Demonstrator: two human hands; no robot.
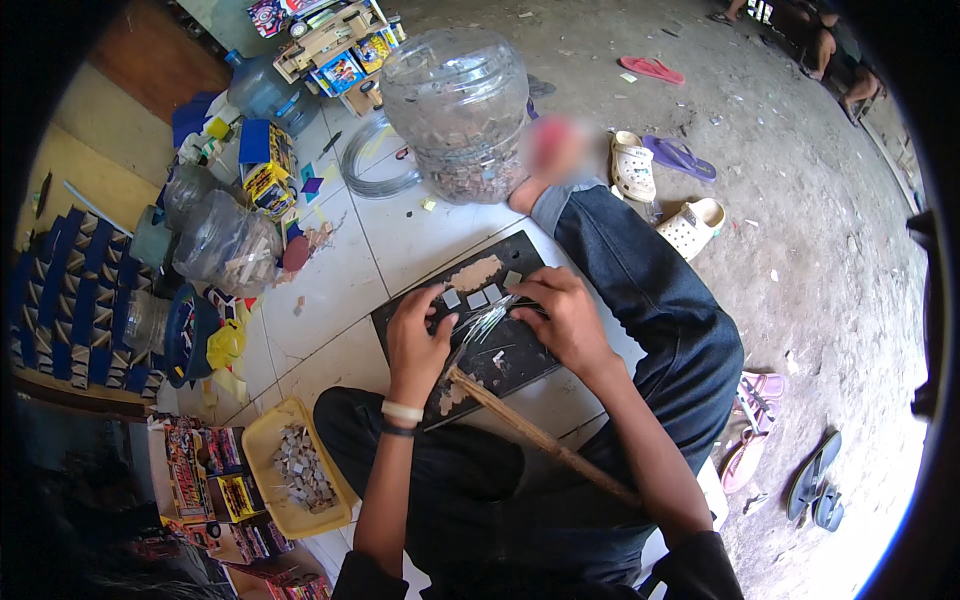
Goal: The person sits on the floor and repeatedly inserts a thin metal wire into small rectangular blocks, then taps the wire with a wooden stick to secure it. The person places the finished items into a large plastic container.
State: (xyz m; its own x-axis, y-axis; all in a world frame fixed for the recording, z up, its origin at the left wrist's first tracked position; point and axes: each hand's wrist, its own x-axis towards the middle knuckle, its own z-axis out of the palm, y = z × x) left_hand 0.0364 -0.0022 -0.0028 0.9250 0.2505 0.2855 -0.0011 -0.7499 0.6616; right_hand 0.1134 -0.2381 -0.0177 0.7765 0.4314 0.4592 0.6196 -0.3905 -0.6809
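Note:
A black board (545, 353) lies on the tiles between my legs, with several small grey square pieces (476, 299) in a row on it. A loose bundle of thin shiny wires (486, 325) rests across its middle. At the board's left side is my left hand (415, 345), its thumb and fingers apart beside the squares. My right hand (562, 318) bends its fingers inward at the wire ends and the rightmost square; what lies between the fingertips is too small to make out. A wooden handle (540, 435) slants from the board over my lap; its far end lies by the wires.
A yellow tray (262, 455) of small pieces stands left of my knee. Ahead are a large clear plastic container (455, 110) and a wire coil (365, 165). Stacked blue boxes (80, 300) line the left. Sandals and cream clogs (690, 228) lie rightward; another person (845, 55) sits far off.

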